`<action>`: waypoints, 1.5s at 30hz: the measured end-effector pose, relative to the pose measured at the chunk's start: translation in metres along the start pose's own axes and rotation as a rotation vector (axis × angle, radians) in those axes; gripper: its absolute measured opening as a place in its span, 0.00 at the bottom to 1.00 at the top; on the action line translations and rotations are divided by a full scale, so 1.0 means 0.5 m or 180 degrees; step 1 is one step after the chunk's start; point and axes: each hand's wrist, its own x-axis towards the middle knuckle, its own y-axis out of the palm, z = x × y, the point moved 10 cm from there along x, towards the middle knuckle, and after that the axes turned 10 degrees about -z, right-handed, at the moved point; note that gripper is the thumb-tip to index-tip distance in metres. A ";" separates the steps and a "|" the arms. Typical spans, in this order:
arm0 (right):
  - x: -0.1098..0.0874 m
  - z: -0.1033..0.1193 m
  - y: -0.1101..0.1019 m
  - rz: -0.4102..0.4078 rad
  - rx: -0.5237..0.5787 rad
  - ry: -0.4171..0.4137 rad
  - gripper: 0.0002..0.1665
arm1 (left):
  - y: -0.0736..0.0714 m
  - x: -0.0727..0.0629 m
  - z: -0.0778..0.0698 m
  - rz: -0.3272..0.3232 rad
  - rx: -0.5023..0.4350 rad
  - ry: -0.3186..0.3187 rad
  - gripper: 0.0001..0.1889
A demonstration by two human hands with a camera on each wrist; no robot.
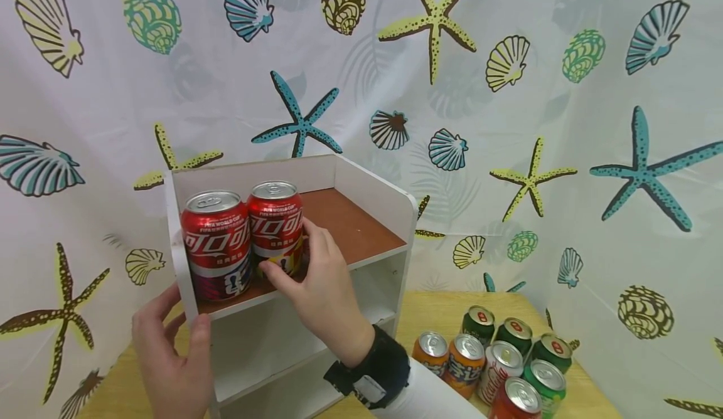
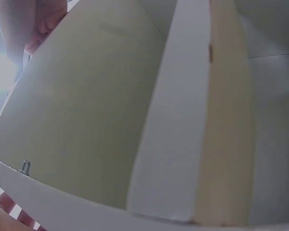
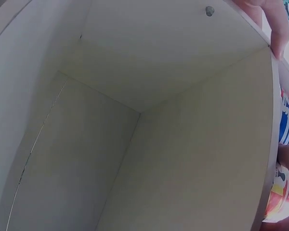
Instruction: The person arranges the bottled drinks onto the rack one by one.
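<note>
Red aluminium cola can with a silver lid (image 1: 277,228), nearer the middle of the top deck, stands upright on the brown surface of a white open-fronted shelf unit (image 1: 375,202). The person's right hand (image 1: 324,297) is clamped on it low down, thumb in front and fingers round its right side; a black strap (image 1: 390,369) circles that wrist. Just beside it, near the left wall, stands a matching red can with a dark blue base (image 1: 217,253). The left hand (image 1: 177,359) is clamped on the unit's left side panel, thumb at the front edge and fingers outside. To the right, on a pale wooden counter (image 1: 435,300), stand two orange cans (image 1: 463,375), three dark green cans (image 1: 477,332), a white can with red lettering (image 1: 497,378), a light green can (image 1: 552,397) and another red can (image 1: 501,411).
</note>
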 end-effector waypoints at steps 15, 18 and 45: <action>0.009 -0.024 -0.050 -0.0235 0.0225 0.0083 0.42 | 0.000 0.002 0.001 0.0010 -0.0004 0.0038 0.27; 0.011 -0.033 -0.070 -0.0345 0.0179 0.0015 0.39 | 0.000 0.002 0.001 0.0010 -0.0014 0.0031 0.28; -0.010 -0.123 -0.237 -0.0843 -0.0406 -0.0400 0.29 | 0.001 0.003 0.002 0.0047 0.0000 0.0061 0.26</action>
